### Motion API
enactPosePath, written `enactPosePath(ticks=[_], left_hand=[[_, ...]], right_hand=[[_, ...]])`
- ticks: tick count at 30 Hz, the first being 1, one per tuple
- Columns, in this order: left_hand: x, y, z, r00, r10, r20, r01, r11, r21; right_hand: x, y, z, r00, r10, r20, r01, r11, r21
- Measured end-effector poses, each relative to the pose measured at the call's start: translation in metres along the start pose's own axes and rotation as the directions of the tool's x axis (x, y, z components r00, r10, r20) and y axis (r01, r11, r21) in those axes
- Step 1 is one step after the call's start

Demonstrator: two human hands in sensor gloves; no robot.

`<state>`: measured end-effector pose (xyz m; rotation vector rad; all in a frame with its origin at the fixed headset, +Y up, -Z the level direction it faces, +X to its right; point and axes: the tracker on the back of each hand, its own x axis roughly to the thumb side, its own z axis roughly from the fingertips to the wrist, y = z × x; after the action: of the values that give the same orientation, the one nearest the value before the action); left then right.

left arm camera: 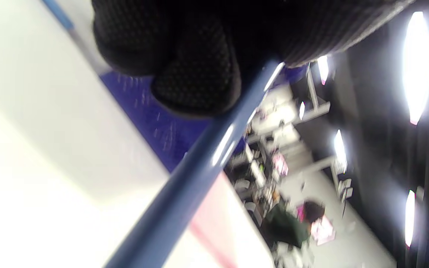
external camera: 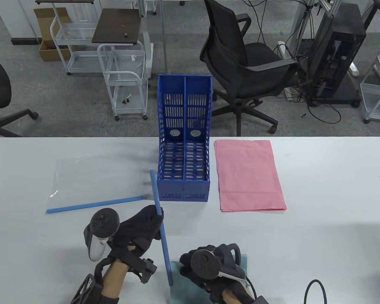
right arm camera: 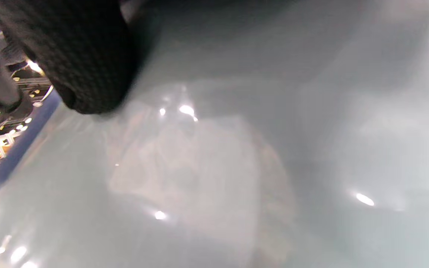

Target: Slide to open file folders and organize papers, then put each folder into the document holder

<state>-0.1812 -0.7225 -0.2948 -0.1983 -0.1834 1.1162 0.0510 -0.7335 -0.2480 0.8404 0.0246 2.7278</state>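
Observation:
A blue slide bar (external camera: 163,234) runs from the document holder's front toward the table's near edge. My left hand (external camera: 153,217) grips it near its far end; in the left wrist view my fingers (left arm camera: 196,85) curl round the bar (left arm camera: 184,186). My right hand (external camera: 190,264) presses down on a pale teal folder (external camera: 243,261) at the near edge, beside the bar's near end. In the right wrist view a fingertip (right arm camera: 84,74) lies on the glossy folder (right arm camera: 237,167). The blue two-slot document holder (external camera: 183,167) stands at mid-table with nothing in it.
A second clear folder (external camera: 98,177) with its own blue slide bar (external camera: 91,204) lies to the left of the holder. A stack of pink papers (external camera: 250,175) lies to its right. An office chair (external camera: 243,66) and carts stand beyond the table's far edge.

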Motion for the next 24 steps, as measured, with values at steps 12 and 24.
enactPosePath(ticks=[12, 24], left_hand=[[-0.007, -0.067, -0.016, 0.98, -0.192, -0.043, 0.163, 0.915, -0.37], [-0.011, -0.062, -0.017, 0.969, -0.247, -0.016, 0.201, 0.822, -0.533]], right_hand=[[-0.07, -0.016, 0.007, 0.862, -0.321, -0.392, 0.256, 0.943, -0.211], [-0.095, -0.021, 0.015, 0.756, -0.468, -0.459, 0.358, 0.881, -0.308]])
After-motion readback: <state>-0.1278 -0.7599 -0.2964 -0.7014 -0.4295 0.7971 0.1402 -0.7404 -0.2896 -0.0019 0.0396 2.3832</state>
